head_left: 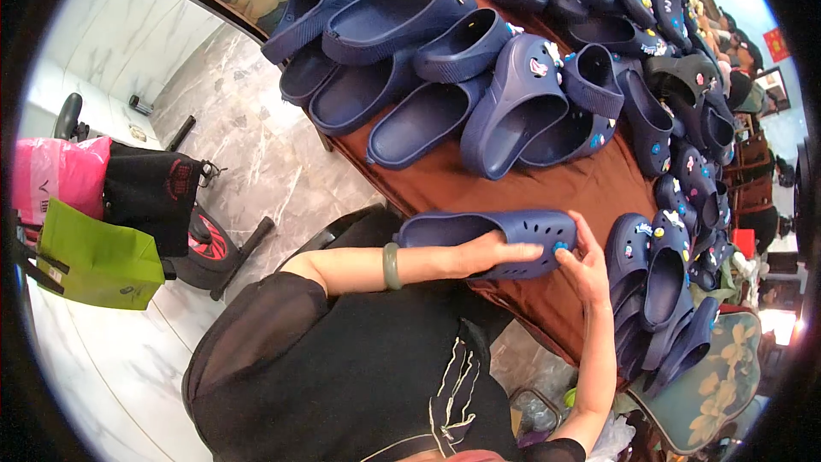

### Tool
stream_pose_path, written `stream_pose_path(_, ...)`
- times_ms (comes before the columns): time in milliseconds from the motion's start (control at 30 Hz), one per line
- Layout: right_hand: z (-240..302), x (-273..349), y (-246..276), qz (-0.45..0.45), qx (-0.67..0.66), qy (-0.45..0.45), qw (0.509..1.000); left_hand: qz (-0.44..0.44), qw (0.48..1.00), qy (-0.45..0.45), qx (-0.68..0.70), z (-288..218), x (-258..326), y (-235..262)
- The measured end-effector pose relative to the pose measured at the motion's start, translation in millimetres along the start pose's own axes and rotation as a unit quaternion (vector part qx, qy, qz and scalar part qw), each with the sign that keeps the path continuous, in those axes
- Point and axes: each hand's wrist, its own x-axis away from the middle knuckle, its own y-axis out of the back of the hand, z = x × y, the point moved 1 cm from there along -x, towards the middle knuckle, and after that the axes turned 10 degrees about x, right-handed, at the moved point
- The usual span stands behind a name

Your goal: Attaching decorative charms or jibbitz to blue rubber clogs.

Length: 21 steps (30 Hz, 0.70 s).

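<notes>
A navy clog [537, 227] with holes in its upper lies sideways before me, its toe toward the right. My left hand [496, 255] is closed on it, with the fingers hidden in the foot opening and the thumb along the upper. At the toe, my right hand [587, 267] is closed round the front edge. Its thumb touches a small blue charm [561, 248] on the upper. Whether the charm is fully seated in a hole cannot be seen.
Many navy clogs [513, 111], several with charms, cover the brown cloth [428, 175] on the table. More clogs [667, 278] stand at the right beside a floral chair [710, 376]. Green [98, 257] and pink [60, 171] bags are at the left.
</notes>
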Motion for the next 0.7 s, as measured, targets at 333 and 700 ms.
stream_pose_path(333, 13.9, 12.9, -5.6, -0.066, 0.186, 0.012, 0.98, 0.034, 0.964, 0.059, 0.257, 4.7, 0.9, -0.9)
stream_pose_path(700, 80.0, 4.3, -17.4, 0.079, 0.627, 0.316, 0.708, 0.073, 0.97, 0.051, 0.228, 15.0, 7.4, 4.9)
